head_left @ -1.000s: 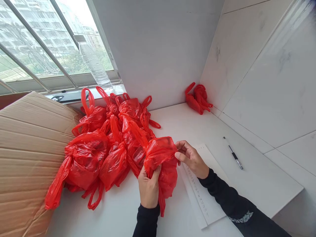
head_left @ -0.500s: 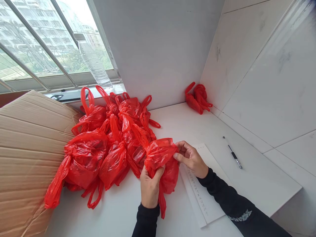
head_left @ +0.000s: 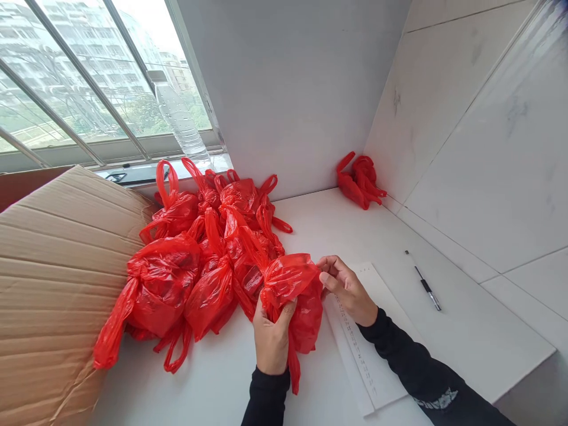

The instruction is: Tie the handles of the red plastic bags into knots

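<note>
A knotted red plastic bag is held above the white table in front of me. My left hand grips its gathered lower part between thumb and fingers. At the bag's right edge, my right hand pinches the thin plastic with thumb and fingertips. Several more knotted red bags lie heaped to the left, touching the held one. Under my right hand is a white paper with a column of handwritten marks, partly covered by the hand and sleeve. What the bags contain is hidden.
A cardboard box stands at the left. Beyond the heap, a water bottle and a dark flat object rest on the windowsill. Crumpled red bags lie in the back corner. A pen lies on the table at the right.
The whole view has shifted slightly, moving the surroundings right and down in the picture. Both hands still hold the bag, and the right fingertips have shifted slightly at its edge.
</note>
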The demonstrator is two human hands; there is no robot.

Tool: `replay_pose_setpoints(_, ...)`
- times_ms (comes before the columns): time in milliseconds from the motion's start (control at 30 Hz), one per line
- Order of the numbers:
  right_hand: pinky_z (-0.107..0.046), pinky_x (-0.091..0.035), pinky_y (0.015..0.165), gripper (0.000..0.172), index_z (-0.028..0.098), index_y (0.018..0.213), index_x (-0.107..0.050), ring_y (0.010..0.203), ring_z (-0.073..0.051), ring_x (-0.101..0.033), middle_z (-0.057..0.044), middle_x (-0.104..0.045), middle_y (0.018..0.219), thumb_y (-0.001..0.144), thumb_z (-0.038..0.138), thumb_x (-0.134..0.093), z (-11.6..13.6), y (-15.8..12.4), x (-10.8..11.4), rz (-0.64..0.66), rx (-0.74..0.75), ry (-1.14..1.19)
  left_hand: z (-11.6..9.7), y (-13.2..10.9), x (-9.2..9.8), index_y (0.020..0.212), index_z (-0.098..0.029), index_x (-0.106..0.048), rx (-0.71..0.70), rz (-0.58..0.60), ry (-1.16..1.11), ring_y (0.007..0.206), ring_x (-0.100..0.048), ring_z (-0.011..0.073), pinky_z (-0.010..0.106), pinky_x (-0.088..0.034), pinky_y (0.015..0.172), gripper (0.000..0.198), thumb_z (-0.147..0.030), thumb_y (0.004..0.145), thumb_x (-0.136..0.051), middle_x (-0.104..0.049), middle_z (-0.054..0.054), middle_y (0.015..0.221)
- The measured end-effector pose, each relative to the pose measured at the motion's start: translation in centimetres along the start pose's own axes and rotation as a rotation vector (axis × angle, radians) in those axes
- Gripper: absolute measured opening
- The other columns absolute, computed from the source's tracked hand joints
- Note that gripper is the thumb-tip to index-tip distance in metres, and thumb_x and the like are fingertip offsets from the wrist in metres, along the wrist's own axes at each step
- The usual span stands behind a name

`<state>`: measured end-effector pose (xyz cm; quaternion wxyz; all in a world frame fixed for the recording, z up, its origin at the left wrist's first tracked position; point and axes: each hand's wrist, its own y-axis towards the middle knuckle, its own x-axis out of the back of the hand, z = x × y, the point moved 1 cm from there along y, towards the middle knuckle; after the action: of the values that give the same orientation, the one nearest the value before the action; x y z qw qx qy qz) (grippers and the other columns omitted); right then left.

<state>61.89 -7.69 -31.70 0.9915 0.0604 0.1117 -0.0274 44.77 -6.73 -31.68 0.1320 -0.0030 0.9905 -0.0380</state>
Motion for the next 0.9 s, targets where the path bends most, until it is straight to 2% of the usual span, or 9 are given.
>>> replay_pose_setpoints(133, -0.025, -0.051, 0.058, 0.022, 0.022, 0.092, -0.057, 0.070, -0.013, -0.053, 0.001, -0.054, 0.084, 0.089, 0.042, -0.067, -0.1, -0.1, -0.2, -0.035, 0.016, -0.068, 0.4, 0.1, 0.2, 0.113, -0.018, -0.066, -0.049, 0.036, 0.007, 0.107, -0.066, 0.0274, 0.039, -0.050, 0.095, 0.043, -0.036, 0.076, -0.078, -0.072, 0.009, 0.111)
replay_pose_setpoints(267, -0.023, -0.051, 0.061, 0.022, 0.023, 0.086, -0.059, 0.070, -0.013, -0.055, 0.001, -0.054, 0.081, 0.086, 0.042, -0.070, -0.4, -1.4, 0.1, -0.082, 0.009, -0.157, 0.7, -1.3, -0.2, 0.113, -0.019, -0.064, -0.134, 0.096, 0.022, 0.107, -0.065, 0.0261, 0.040, -0.047, 0.099, 0.040, -0.031, 0.077, -0.077, -0.071, 0.009, 0.113)
replay_pose_setpoints(333, -0.023, -0.053, 0.066, 0.023, 0.024, 0.086, -0.060, 0.074, -0.014, -0.058, 0.000, -0.056, 0.084, 0.081, 0.042, -0.074, -0.9, -2.0, 0.6, -0.136, -0.002, -0.239, 0.9, -2.0, -0.6, 0.114, -0.018, -0.061, -0.171, 0.177, -0.043, 0.109, -0.065, 0.0269, 0.042, -0.046, 0.101, 0.044, -0.029, 0.075, -0.079, -0.070, 0.011, 0.116)
replay_pose_setpoints(400, -0.023, -0.054, 0.062, 0.027, 0.025, 0.087, -0.061, 0.072, -0.016, -0.058, -0.001, -0.057, 0.084, 0.077, 0.045, -0.077, -1.3, -2.3, 1.1, -0.143, -0.039, -0.303, 1.1, -2.3, -1.0, 0.116, -0.017, -0.059, -0.180, 0.213, -0.123, 0.109, -0.064, 0.0279, 0.044, -0.046, 0.101, 0.048, -0.029, 0.074, -0.080, -0.068, 0.013, 0.118)
replay_pose_setpoints(567, -0.027, -0.055, 0.060, 0.030, 0.028, 0.086, -0.064, 0.071, -0.020, -0.061, -0.005, -0.061, 0.087, 0.072, 0.051, -0.077, -1.5, -2.8, 1.7, -0.121, -0.064, -0.385, 0.7, -2.6, -1.2, 0.112, -0.018, -0.059, -0.198, 0.093, -0.177, 0.104, -0.064, 0.0283, 0.045, -0.048, 0.098, 0.050, -0.029, 0.070, -0.083, -0.069, 0.012, 0.113)
replay_pose_setpoints(733, -0.028, -0.054, 0.059, 0.030, 0.027, 0.085, -0.065, 0.069, -0.019, -0.060, -0.004, -0.060, 0.084, 0.071, 0.050, -0.078, -1.5, -2.5, 1.5, -0.100, -0.052, -0.394, 0.2, -2.5, -0.9, 0.109, -0.018, -0.060, -0.203, 0.083, -0.134, 0.100, -0.065, 0.0268, 0.043, -0.049, 0.096, 0.044, -0.030, 0.072, -0.081, -0.069, 0.011, 0.110)
replay_pose_setpoints(833, -0.027, -0.049, 0.057, 0.028, 0.024, 0.084, -0.063, 0.063, -0.016, -0.053, -0.001, -0.056, 0.077, 0.079, 0.050, -0.072, -1.2, -1.9, 0.8, -0.074, -0.038, -0.368, 0.2, -2.2, -0.7, 0.107, -0.018, -0.061, -0.191, 0.062, -0.077, 0.100, -0.065, 0.0257, 0.042, -0.049, 0.095, 0.039, -0.030, 0.074, -0.079, -0.069, 0.009, 0.107)
replay_pose_setpoints(900, -0.028, -0.047, 0.058, 0.030, 0.023, 0.083, -0.061, 0.063, -0.015, -0.050, 0.000, -0.053, 0.072, 0.086, 0.052, -0.064, -1.0, -1.5, 0.3, -0.009, -0.043, -0.312, 0.3, -1.9, -0.5, 0.108, -0.018, -0.061, -0.172, 0.052, -0.032, 0.100, -0.065, 0.0250, 0.040, -0.049, 0.094, 0.037, -0.030, 0.077, -0.077, -0.069, 0.008, 0.106)
